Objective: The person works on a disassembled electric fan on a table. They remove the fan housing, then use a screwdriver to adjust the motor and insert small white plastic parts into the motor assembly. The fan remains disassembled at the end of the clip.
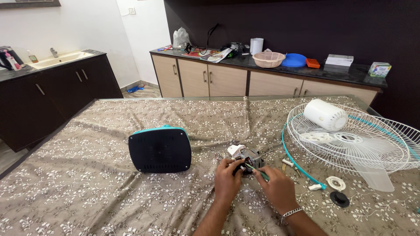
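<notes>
Left hand (pixel 227 178) grips the fan motor (pixel 246 158); right hand (pixel 276 187) pinches a green screwdriver (pixel 258 171). Black base (pixel 159 150) at nine o'clock — wire grille (pixel 372 140) at two, loose caps (pixel 337 190) between.

Left hand (pixel 227 179) steadies a small fan motor (pixel 246 158) while right hand (pixel 276 185) holds a green-handled screwdriver (pixel 258 171) to it.

The fan motor (pixel 246 158) is partly covered by the left hand (pixel 227 180) and right hand (pixel 276 187), its wiring too small to make out. Both forearms run off the bottom edge, and the wire fan guard (pixel 372 140) is cut by the right edge.
</notes>
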